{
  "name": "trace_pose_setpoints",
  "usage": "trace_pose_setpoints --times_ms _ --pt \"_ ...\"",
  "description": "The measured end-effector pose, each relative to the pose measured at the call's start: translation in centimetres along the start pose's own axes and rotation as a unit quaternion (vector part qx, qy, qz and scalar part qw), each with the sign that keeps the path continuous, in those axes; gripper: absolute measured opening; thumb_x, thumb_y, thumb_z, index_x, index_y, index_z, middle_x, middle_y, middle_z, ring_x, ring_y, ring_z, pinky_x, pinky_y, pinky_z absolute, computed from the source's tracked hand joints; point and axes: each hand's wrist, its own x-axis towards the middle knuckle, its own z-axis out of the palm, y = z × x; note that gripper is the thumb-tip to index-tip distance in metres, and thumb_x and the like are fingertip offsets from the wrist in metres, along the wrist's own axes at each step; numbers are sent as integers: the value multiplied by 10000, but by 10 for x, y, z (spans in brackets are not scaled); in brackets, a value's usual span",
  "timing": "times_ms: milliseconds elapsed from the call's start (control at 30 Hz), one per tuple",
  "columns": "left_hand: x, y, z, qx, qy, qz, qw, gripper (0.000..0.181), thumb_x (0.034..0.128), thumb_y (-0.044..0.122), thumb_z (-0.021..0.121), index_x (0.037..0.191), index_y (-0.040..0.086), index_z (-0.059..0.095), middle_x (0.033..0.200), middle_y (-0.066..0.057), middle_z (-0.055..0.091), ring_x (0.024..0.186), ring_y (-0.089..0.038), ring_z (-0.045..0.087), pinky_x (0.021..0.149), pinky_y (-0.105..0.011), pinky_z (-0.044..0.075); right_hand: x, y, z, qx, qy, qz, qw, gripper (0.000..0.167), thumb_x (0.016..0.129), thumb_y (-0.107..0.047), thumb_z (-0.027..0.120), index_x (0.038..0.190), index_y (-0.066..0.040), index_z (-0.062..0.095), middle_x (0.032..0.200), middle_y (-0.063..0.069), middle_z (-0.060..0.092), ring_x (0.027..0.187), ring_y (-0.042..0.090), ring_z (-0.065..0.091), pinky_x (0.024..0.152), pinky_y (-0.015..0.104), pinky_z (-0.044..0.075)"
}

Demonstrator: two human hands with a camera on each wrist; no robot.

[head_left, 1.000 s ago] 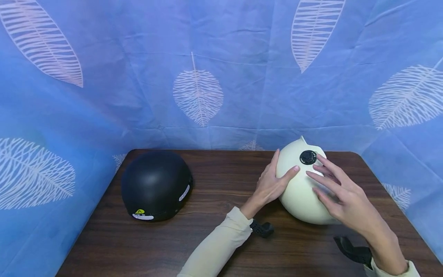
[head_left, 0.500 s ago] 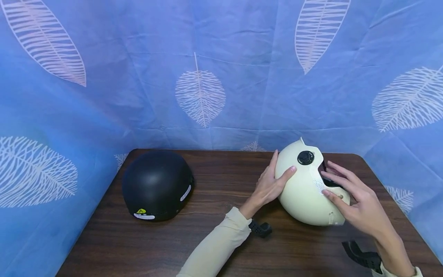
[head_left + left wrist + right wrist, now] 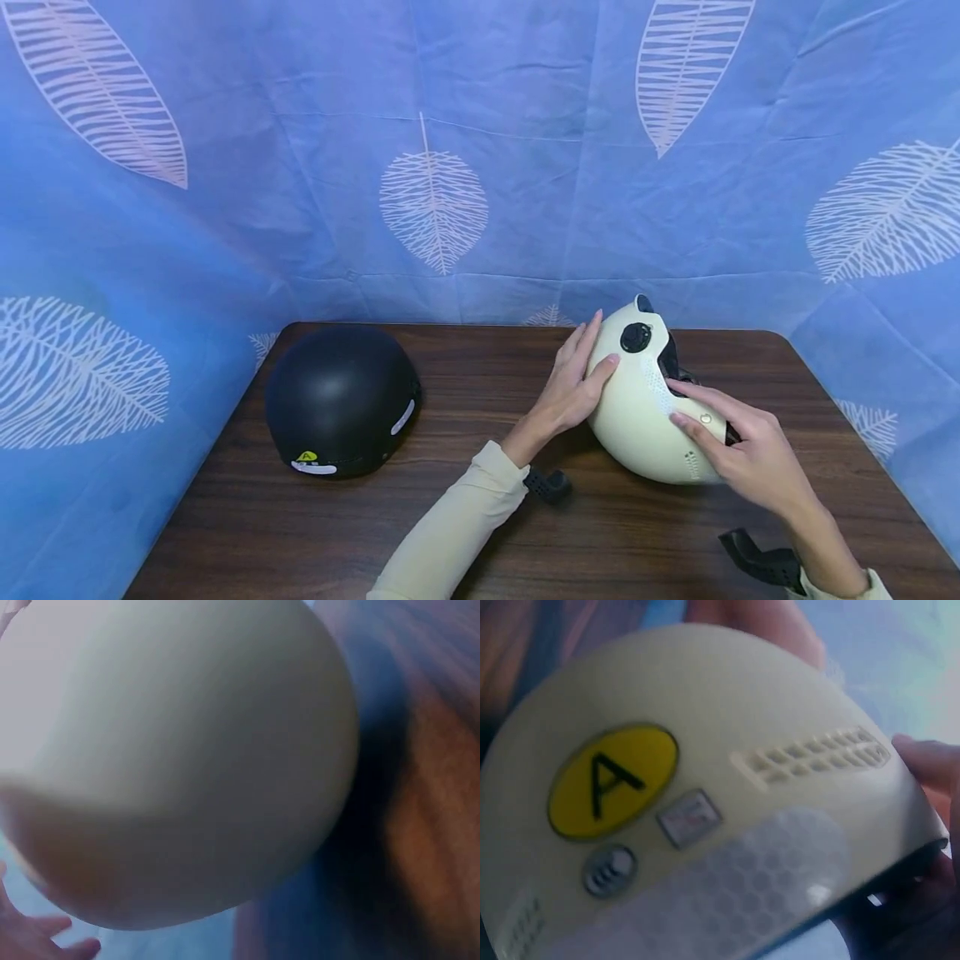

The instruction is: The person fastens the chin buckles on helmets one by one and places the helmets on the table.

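A cream helmet [image 3: 637,417] lies tilted on the table at the right, its opening facing right and a round black vent on its upper side. My left hand [image 3: 573,383] rests on its left side, fingers fairly straight and thumb laid on the shell. My right hand [image 3: 750,450] grips the lower rim, thumb outside on the shell and fingers partly hidden at the opening. In the right wrist view the helmet [image 3: 705,690] shows a yellow oval sticker [image 3: 615,780] marked A. The helmet's smooth shell [image 3: 202,750] fills most of the left wrist view.
A black helmet [image 3: 341,400] with white labels and a yellow sticker stands dome up at the table's left. The dark wood table [image 3: 465,367] ends at a blue leaf-patterned curtain [image 3: 510,167]. Black camera mounts hang below both wrists.
The cream helmet has turned and shifted slightly left, bringing its opening into view. My right hand has gone from beside the shell to gripping the rim; my left hand moved left with it.
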Motion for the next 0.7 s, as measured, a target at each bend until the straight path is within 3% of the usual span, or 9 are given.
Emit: trace_pose_setpoints --times_ms 133,233,333,433,533,700 --pt "4 7 -11 177 30 538 9984 583 1032 357 360 1583 372 167 1638 24 217 1499 -189 215 1174 -491 250 7 -4 13 83 171 -293 9994 523 774 42 779 1267 -109 689 1219 -1 693 1160 -100 551 955 66 388" --pt "6 10 -16 285 107 726 9969 586 1024 309 377 1586 316 208 1610 36 298 1472 -144 278 1183 -391 255 11 -8 22 111 245 -504 9984 521 758 43 787 1253 -93 697 1183 58 715 1141 -91 566 943 72 401" --pt "5 13 -19 296 253 483 9981 588 1023 387 393 1581 334 214 1583 24 350 1443 -140 334 1162 -379 296 14 -13 29 65 180 -594 9980 531 754 45 791 1259 -85 690 1167 122 717 1142 -87 561 935 64 402" --pt "3 16 -22 285 410 118 9987 619 1001 534 411 1567 408 195 1575 24 362 1430 -160 363 1135 -440 336 17 -19 36 -30 22 -591 9982 548 755 29 798 1277 -91 679 1179 152 707 1164 -54 553 962 65 384" --pt "2 18 -24 247 483 -152 9984 674 961 635 433 1552 466 157 1589 47 331 1443 -187 347 1122 -503 337 20 -24 44 -98 -140 -698 9974 562 755 20 800 1291 -83 666 1195 156 700 1153 64 615 977 74 379" --pt "0 13 -29 19 493 -325 9983 680 954 641 452 1533 512 121 1608 93 273 1469 -188 300 1132 -525 316 24 -30 55 -69 -348 -904 9953 551 767 13 793 1296 -54 654 1204 154 695 1064 277 687 957 93 415"
